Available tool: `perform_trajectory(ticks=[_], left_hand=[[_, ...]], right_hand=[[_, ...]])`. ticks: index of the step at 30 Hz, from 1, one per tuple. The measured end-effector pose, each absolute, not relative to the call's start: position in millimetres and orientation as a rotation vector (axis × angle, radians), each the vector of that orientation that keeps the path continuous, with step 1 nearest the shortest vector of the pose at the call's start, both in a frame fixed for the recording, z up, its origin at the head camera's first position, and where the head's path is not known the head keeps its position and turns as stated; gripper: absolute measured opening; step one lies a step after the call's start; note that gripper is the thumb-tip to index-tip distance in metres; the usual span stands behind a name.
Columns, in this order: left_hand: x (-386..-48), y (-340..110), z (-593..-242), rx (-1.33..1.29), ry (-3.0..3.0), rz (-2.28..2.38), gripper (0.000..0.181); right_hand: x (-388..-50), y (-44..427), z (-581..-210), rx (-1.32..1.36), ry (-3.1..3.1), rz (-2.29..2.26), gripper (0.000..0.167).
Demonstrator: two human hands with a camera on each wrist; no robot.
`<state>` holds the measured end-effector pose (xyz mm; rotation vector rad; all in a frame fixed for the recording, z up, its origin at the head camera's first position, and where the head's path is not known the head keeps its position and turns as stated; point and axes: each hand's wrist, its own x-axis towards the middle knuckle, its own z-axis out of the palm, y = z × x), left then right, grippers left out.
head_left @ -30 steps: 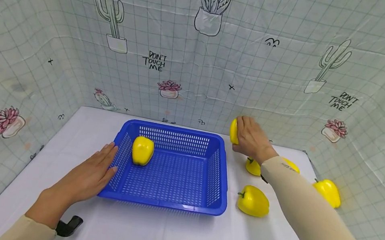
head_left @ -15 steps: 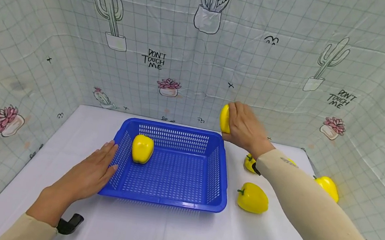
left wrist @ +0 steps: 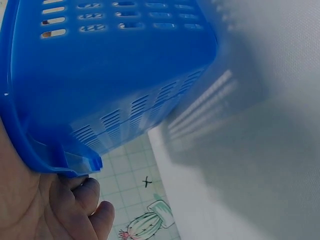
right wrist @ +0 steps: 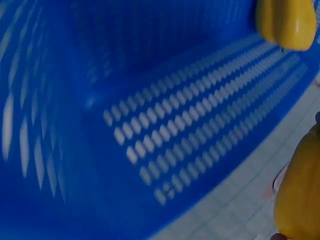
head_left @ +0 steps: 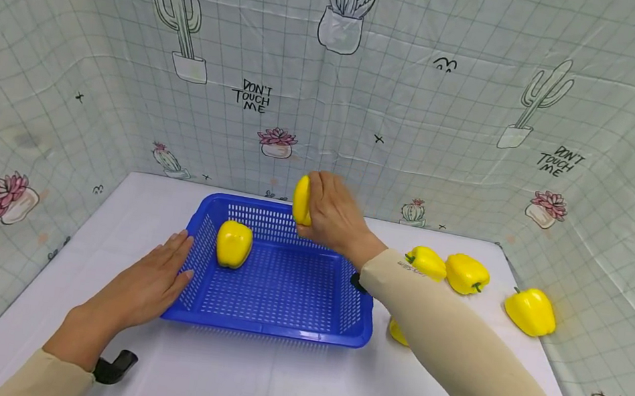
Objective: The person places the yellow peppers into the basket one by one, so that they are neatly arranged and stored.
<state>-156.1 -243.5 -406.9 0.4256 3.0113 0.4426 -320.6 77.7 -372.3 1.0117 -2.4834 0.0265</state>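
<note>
Four yellow peppers lie to the right of the blue basket (head_left: 266, 330): a near pepper (head_left: 399, 332), mostly hidden by the right sleeve (head_left: 465, 358); two back peppers (head_left: 428, 263) side by side; and an outer pepper (head_left: 531, 312) at the table's right edge. A printed sheet (head_left: 452, 135) rises behind and beside the white table (head_left: 245, 382). The right hand (head_left: 336, 214) curls its fingers round a held pepper (head_left: 301, 201), raised near the basket's back rim, the forearm crossing the right wall. The left hand (head_left: 147, 279) rests fairly straight fingers against the left rim. Inside, one pepper (head_left: 234, 244) sits by the left wall; open floor stretches from it to the right wall.
</note>
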Motion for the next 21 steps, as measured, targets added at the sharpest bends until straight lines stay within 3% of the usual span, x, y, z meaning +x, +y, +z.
perform_trajectory(ticks=[9,21], left_hand=[[-156.4,-243.2,-408.4,0.426,3.012,0.457,0.069],[-156.3,-242.9,-405.4,0.413,2.997,0.457,0.069]], right_hand=[[-301.3,44.5,-408.2,1.097,-2.563,-0.069,0.094],[-296.1,35.5,-436.5,1.094,-2.699,-0.213,0.095]])
